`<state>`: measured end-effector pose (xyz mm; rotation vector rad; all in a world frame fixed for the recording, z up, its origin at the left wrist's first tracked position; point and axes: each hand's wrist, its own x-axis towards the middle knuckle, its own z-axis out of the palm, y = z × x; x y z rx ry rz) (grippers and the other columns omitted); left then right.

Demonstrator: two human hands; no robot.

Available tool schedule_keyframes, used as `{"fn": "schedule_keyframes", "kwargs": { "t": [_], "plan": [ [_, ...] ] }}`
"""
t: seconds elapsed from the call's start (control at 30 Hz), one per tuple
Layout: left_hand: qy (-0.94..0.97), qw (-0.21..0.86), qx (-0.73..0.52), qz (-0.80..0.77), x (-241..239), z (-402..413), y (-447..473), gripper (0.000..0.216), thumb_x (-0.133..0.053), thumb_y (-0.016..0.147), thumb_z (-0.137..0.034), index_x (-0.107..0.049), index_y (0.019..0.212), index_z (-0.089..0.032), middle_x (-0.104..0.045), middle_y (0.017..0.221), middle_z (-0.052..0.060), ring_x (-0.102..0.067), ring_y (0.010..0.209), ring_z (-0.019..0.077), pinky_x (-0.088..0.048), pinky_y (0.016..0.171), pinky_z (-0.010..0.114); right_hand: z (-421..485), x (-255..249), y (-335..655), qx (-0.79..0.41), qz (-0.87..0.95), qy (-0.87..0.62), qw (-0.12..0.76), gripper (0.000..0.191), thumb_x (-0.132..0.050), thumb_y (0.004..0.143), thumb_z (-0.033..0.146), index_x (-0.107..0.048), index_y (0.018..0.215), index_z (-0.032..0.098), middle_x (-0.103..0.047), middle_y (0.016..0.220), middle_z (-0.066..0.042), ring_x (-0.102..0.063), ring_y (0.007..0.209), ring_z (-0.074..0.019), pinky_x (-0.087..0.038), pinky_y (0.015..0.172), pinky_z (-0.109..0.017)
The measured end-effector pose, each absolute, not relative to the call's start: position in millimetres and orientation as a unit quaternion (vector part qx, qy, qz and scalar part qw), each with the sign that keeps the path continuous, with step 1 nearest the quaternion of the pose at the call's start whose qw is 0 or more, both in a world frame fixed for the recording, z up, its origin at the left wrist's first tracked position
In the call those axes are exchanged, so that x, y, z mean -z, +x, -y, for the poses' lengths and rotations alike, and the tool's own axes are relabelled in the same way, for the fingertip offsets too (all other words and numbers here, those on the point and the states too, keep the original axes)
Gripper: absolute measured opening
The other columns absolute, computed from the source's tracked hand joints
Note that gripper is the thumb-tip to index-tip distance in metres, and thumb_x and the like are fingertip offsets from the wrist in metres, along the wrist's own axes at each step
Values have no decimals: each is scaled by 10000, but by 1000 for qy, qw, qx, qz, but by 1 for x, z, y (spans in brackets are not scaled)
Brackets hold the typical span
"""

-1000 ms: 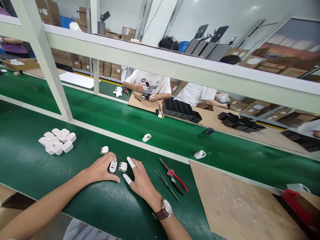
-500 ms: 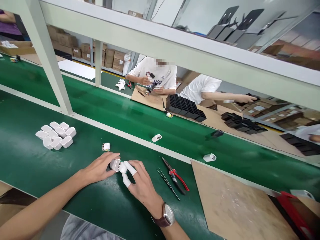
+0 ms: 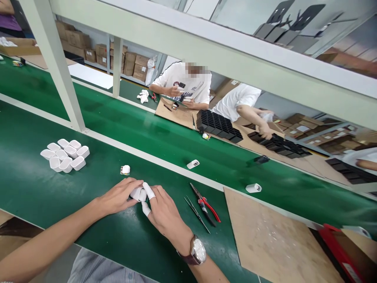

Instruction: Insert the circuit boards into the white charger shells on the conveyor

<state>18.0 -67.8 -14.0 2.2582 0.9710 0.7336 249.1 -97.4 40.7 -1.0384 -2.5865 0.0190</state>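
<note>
White plastic fills the grip: the left hand (image 3: 118, 196) has its fingers curled shut over a white charger housing (image 3: 138, 193), and the right hand (image 3: 165, 214) pinches the same piece from the three o'clock side. The right thumb and forefinger each wear a white finger cot (image 3: 149, 190). The housing sits low over the green table (image 3: 38, 188), between the two hands.

A second ago the hands lay flat, with the housing and a small pronged insert side by side beneath the fingertips. Half a second ago the two pieces were meeting. Now they are closed together and the insert is hidden.

At eleven o'clock, near the grip, lies a loose pronged insert (image 3: 125, 169). Well out at ten o'clock stands a cluster of empty white shells (image 3: 64, 153). At three o'clock lie tweezers (image 3: 196, 214) and red-handled pliers (image 3: 206, 204), with a cardboard sheet (image 3: 279, 243) beyond them. A wristwatch (image 3: 196, 251) is on the right wrist.

On the conveyor belt (image 3: 165, 141) at twelve to two o'clock, two finished chargers (image 3: 193, 164) have drifted rightward since the first picture. Across the belt sit two co-workers in white shirts. One now has a hand (image 3: 266, 131) down on the black trays (image 3: 219, 127), where earlier that arm reached out to the side. Stacked cartons (image 3: 135, 65) line the far wall.
</note>
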Motion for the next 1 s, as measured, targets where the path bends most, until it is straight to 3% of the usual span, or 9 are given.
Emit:
{"fn": "schedule_keyframes", "kwargs": {
  "t": [0.1,0.23,0.33,0.47,0.67,0.87,1.0],
  "plan": [
    [832,314,-269,-370,13,69,18,615,-635,955,-175,-394,1511,-278,-595,1407,110,-614,1288,271,-539,1097,440,97,-42,249,-14,911,-375,171,533,-530,994,137,-417,1510,68,-662,1160,-185,-595,1025,-326,-623,855,-502],
    [790,399,-252,-391,11,68,17,657,-638,973,-254,-323,1548,-294,-618,1452,99,-623,1333,271,-541,1099,443,97,-38,251,-13,900,-371,230,340,-601,1018,214,-569,1347,134,-639,1332,-186,-601,1169,-328,-610,944,-504],
    [769,445,-232,-396,10,67,19,665,-652,957,-267,-329,1538,-298,-611,1484,93,-603,1374,268,-525,1123,438,96,-32,251,-30,893,-374,249,224,-628,1020,260,-635,1230,183,-657,1326,-153,-615,1188,-323,-606,947,-510],
    [764,462,-221,-393,10,66,19,665,-651,950,-266,-328,1531,-297,-586,1523,89,-578,1407,256,-503,1150,431,93,-25,250,-69,894,-377,231,276,-615,1027,259,-619,1300,223,-679,1297,-122,-610,1229,-315,-597,955,-508],
    [767,460,-226,-387,8,66,19,687,-661,936,-247,-330,1537,-295,-619,1486,92,-625,1349,270,-526,1105,432,89,-17,247,-101,883,-365,276,413,-629,1022,297,-541,1416,207,-643,1334,-143,-626,1203,-279,-591,981,-478],
    [775,446,-234,-382,15,67,19,751,-682,909,-210,-321,1560,-311,-616,1497,89,-629,1344,279,-529,1095,449,87,-11,251,-71,912,-297,274,239,-609,1017,202,-648,1253,197,-638,1366,-148,-591,1253,-286,-592,991,-480],
    [778,435,-230,-390,17,67,19,740,-681,905,-212,-346,1557,-309,-638,1470,85,-649,1317,282,-541,1075,439,86,-14,255,-49,927,-294,228,232,-590,1016,177,-662,1234,204,-641,1375,-153,-576,1286,-311,-602,955,-497]
  ]
}}
